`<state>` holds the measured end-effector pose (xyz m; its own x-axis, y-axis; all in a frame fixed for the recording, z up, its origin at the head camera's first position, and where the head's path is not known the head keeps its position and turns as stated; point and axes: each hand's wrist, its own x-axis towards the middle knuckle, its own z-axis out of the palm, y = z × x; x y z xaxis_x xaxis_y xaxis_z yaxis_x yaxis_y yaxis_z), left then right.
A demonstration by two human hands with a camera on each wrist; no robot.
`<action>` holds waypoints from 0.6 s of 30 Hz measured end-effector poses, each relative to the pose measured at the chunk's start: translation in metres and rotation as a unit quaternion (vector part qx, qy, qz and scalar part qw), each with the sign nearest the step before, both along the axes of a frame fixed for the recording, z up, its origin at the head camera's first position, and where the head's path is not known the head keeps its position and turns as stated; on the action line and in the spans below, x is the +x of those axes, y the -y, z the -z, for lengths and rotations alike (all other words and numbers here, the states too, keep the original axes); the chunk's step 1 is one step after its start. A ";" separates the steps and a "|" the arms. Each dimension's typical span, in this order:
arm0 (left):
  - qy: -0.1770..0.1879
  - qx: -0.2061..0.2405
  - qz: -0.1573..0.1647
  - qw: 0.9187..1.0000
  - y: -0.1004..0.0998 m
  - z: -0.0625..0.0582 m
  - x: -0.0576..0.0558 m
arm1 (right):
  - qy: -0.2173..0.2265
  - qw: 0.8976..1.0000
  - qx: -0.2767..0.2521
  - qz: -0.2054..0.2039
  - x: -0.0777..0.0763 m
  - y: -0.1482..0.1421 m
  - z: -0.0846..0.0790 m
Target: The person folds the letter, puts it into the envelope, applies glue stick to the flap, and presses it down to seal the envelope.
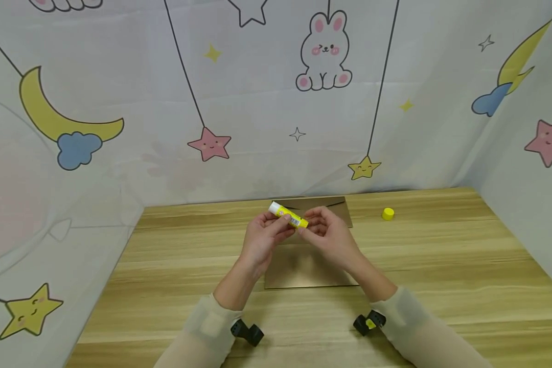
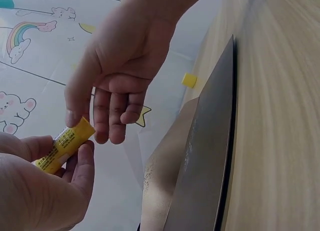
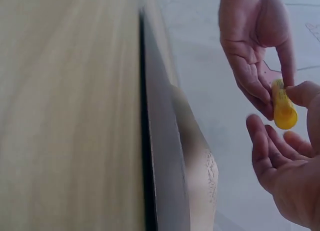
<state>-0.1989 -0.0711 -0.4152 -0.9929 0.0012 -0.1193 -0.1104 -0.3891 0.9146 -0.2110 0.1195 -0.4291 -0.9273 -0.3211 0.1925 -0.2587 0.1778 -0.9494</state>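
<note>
A yellow glue stick with a white end is held above the table, tilted, its white end up and to the left. My left hand pinches its barrel between thumb and fingers. My right hand is at the yellow lower end. In the left wrist view the right thumb touches that end, while the other fingers hang relaxed and apart from it. Under both hands lies a bronze-brown envelope, its flap lifted open in the left wrist view. My hands hide part of it.
A yellow cap stands on the wooden table, to the right of the envelope. Behind the table hangs a white printed cloth, which also runs along the sides. Black camera mounts are strapped at both wrists.
</note>
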 end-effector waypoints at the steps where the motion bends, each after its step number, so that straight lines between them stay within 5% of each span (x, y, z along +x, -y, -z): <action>1: 0.000 0.000 -0.001 1.000 0.000 0.000 0.000 | -0.041 0.999 0.024 0.009 0.001 0.001 0.001; 4: -0.001 0.000 0.000 1.000 0.000 0.000 0.000 | -0.129 0.988 0.075 0.036 0.003 0.004 0.002; 7: -0.002 0.002 0.002 1.000 0.000 -0.001 0.001 | -0.135 0.987 0.078 0.042 0.003 0.004 0.002; 13: 0.002 0.000 0.005 1.000 0.000 -0.001 0.001 | 0.010 1.000 -0.002 0.003 -0.002 0.000 0.003; 18: -0.001 -0.002 0.009 1.000 -0.001 -0.001 0.001 | 0.131 0.989 -0.070 -0.022 -0.006 -0.002 0.000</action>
